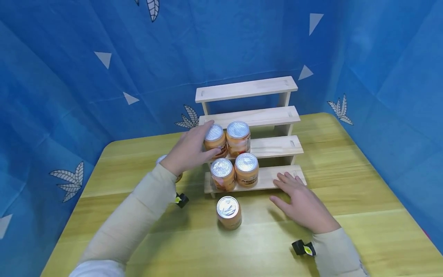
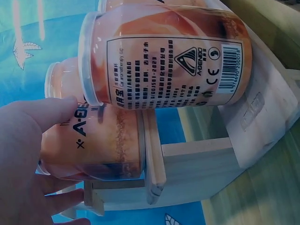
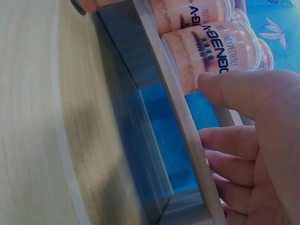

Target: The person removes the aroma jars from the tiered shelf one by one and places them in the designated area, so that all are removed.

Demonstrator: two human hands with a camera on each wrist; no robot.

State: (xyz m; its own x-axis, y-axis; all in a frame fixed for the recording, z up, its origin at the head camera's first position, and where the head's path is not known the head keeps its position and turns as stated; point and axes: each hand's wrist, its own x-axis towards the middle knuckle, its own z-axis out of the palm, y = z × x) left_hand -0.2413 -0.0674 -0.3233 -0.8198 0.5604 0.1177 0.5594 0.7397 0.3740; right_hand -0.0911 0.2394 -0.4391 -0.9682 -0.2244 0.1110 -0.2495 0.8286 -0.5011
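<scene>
My left hand [image 1: 188, 150] grips an orange can with a silver lid [image 1: 214, 132] at the left end of the second step of a wooden stepped rack [image 1: 275, 146]. The left wrist view shows the thumb on the side of this printed can [image 2: 105, 145] and the fingers on its other side. Beside it on that step stands a matching can [image 1: 238, 140]. Two more cans, a left one [image 1: 223, 175] and a right one [image 1: 247, 171], share the bottom step. My right hand [image 1: 301, 202] holds nothing, its fingertips at the bottom step's right end.
One can [image 1: 229, 213] stands on the yellow wood-grain table [image 1: 263, 246] in front of the rack. Another can [image 1: 160, 158] is mostly hidden behind the left wrist. Blue patterned cloth [image 1: 242, 38] hangs behind the rack and along both sides.
</scene>
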